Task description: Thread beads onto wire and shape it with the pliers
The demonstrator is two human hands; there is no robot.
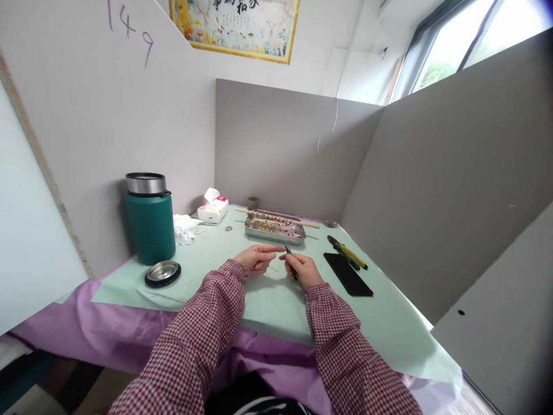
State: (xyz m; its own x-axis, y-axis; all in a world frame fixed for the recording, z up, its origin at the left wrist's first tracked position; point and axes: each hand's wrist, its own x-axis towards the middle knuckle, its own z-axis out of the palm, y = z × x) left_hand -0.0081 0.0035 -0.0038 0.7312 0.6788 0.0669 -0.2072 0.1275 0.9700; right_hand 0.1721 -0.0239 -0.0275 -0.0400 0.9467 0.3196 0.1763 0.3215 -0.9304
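My left hand rests on the pale green mat, fingers pinched together near the tip of a small dark tool. What the left fingers pinch is too small to make out. My right hand grips that tool, its point aimed toward the left fingertips. Both hands meet just in front of a metal tray filled with small beads, some red. A wooden stick strung with beads lies across the tray's far side.
A green thermos stands at the left, its lid lying beside it. A tissue pack and crumpled tissue sit behind. Pliers and a black phone lie at the right. Grey partitions enclose the desk.
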